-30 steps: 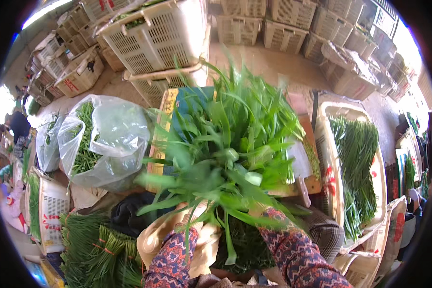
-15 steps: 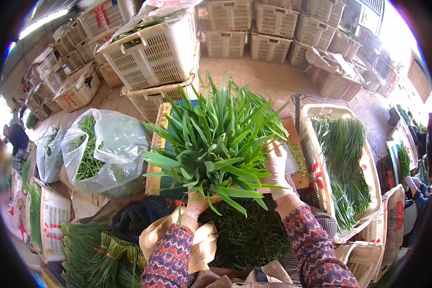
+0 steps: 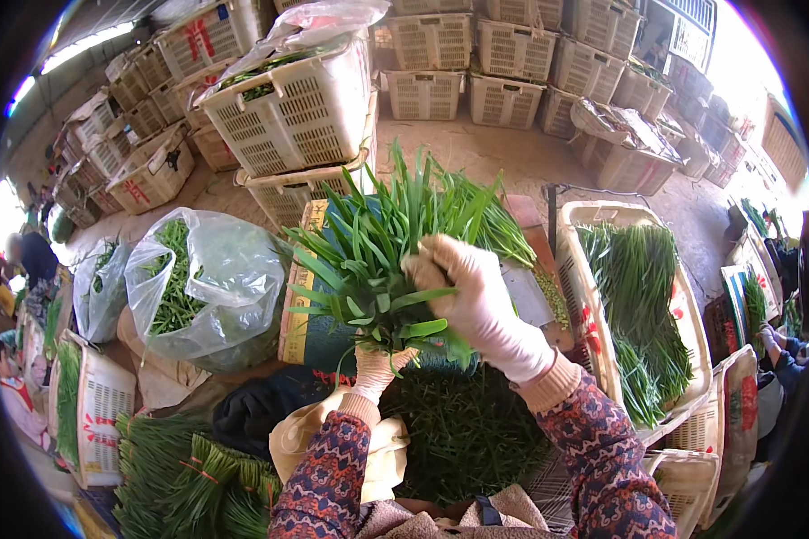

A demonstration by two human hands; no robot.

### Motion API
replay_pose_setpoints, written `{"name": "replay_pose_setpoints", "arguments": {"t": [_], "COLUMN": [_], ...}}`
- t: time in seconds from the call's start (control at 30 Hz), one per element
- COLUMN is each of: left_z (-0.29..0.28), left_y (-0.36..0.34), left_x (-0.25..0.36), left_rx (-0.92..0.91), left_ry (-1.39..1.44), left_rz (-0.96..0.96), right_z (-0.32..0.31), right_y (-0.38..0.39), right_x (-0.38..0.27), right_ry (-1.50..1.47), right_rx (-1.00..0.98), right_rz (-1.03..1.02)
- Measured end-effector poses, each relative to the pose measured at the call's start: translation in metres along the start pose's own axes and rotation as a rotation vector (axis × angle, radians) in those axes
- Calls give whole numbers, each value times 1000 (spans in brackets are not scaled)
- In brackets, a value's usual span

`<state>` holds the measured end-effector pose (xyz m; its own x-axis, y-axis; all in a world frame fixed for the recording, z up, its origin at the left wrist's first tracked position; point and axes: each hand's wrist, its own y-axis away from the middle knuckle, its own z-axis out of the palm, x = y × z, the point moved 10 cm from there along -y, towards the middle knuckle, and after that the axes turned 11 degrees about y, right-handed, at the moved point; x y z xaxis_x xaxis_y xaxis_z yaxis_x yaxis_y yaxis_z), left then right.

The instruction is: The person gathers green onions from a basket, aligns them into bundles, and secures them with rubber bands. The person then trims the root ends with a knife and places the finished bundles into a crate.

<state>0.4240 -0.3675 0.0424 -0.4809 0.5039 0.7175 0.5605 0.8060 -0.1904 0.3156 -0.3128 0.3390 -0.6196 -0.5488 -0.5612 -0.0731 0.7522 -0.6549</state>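
Observation:
My gloved left hand (image 3: 382,368) is closed around the lower end of a bunch of long, flat green leaves (image 3: 368,260), which fans out upward and away from me. Over the right side of the bunch, my gloved right hand (image 3: 476,296) has its fingers curled in among the leaves; what they pinch, if anything, is hidden. The bunch is above a dark box with a yellow edge (image 3: 294,296). Behind it, to the right, lies a loose pile of green stalks (image 3: 494,220) with paler ends.
Below my hands lies a dark heap of loose green leaves (image 3: 463,431). A white crate (image 3: 593,310) of long green stalks stands right. Left are a clear plastic bag (image 3: 234,278) of greens and tied green bundles (image 3: 189,476). Stacked crates (image 3: 288,112) rise ahead.
My right hand has moved left and upward from the bunch's right edge to over its leaves, fingers now curled. The bunch looks narrower, with fewer leaves spreading right and toward me.

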Motion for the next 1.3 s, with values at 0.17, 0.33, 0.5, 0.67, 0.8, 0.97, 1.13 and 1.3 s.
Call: {"name": "replay_pose_setpoints", "arguments": {"t": [0.17,0.33,0.5,0.67,0.8,0.97,1.13,1.3], "left_z": [8,5,6,8,8,4,2,3], "left_y": [4,8,5,4,2,-2,-1,-8], "left_x": [-18,-22,-26,-20,-28,-25,-24,5], "left_rx": [-17,-37,-37,-50,-60,-67,-72,-80], "left_ry": [125,145,158,161,150,136,103,-153], "left_rz": [-85,-117,-120,-114,-125,-127,-122,-9], "right_z": [3,-8,-80,-6,0,-48,-70,114], "right_y": [54,61,68,121,121,74,58,165], "right_x": [-56,-60,-113,-79,39,65,89,255], "right_ry": [451,625,397,135,299,251,-301,-939], "right_rx": [-65,-132,115,-914,-949,-90,327,119], "right_rz": [-562,-625,-774,-426,35,210,318,1224]}}
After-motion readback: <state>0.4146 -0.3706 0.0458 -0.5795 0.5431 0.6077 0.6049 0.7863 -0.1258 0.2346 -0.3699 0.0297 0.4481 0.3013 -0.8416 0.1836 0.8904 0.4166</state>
